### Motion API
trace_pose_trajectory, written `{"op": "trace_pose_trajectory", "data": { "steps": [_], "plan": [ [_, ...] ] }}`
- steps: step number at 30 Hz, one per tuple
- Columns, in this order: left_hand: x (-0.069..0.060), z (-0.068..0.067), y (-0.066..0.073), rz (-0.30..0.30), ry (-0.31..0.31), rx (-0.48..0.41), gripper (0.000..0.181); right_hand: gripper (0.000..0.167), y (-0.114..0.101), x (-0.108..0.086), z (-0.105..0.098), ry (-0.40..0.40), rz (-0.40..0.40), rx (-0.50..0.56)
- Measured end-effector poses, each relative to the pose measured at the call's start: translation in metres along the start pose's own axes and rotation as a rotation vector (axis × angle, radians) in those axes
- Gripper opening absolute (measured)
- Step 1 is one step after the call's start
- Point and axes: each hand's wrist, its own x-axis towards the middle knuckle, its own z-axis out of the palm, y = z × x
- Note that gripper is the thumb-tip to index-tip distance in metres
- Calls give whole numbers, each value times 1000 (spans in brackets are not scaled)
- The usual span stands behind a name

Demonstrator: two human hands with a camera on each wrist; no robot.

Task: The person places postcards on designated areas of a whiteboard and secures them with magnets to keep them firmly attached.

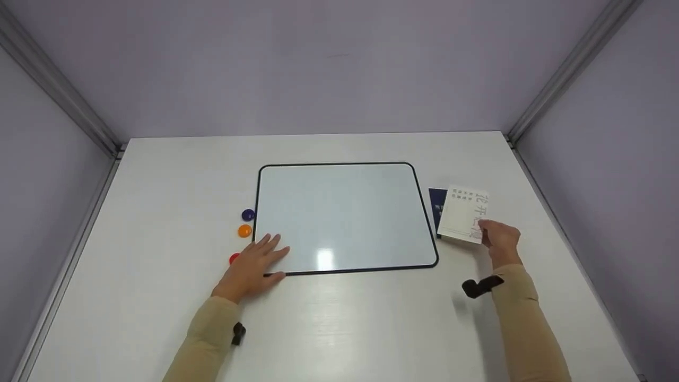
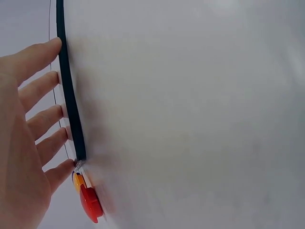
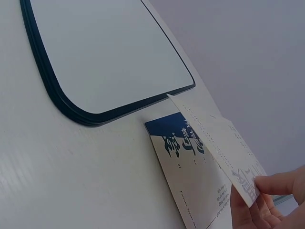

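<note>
My left hand (image 1: 252, 268) lies with spread fingers over the lower left corner of a black-framed whiteboard (image 1: 345, 212). In the left wrist view its fingertips (image 2: 57, 45) are at the dark frame. At the right, my right hand (image 1: 499, 239) pinches a white card (image 1: 460, 209) by its near edge, between thumb and fingers. Large printed characters run along this card, and it is tilted up off the table. Beneath it lies another card, dark blue and cream (image 3: 190, 176), partly covered in the head view.
Beside the board's left edge sit three round magnets: a blue one (image 1: 247, 215), an orange one (image 1: 244, 231) and a red one (image 1: 234, 258), which the left hand partly hides. Pale walls (image 1: 329, 69) enclose the white table (image 1: 339, 329) at the back and sides.
</note>
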Motion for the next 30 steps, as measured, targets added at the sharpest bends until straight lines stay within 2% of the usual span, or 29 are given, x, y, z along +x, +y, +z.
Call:
{"op": "trace_pose_trajectory", "data": {
  "steps": [10,14,17,21,30],
  "plan": [
    [2,0,0,-5,-4,-6,58,29,0,-6,7,-23,-27,-7],
    [4,1,-1,3,8,-8,57,17,1,-10,10,-51,-46,-1],
    [5,2,-1,9,13,-4,57,14,1,-14,12,-74,-58,-11],
    [5,2,-2,7,10,-6,57,19,2,-17,16,-85,-60,-26],
    [5,1,-2,7,4,-7,57,47,1,-22,24,-86,-74,-49]
  ]
}}
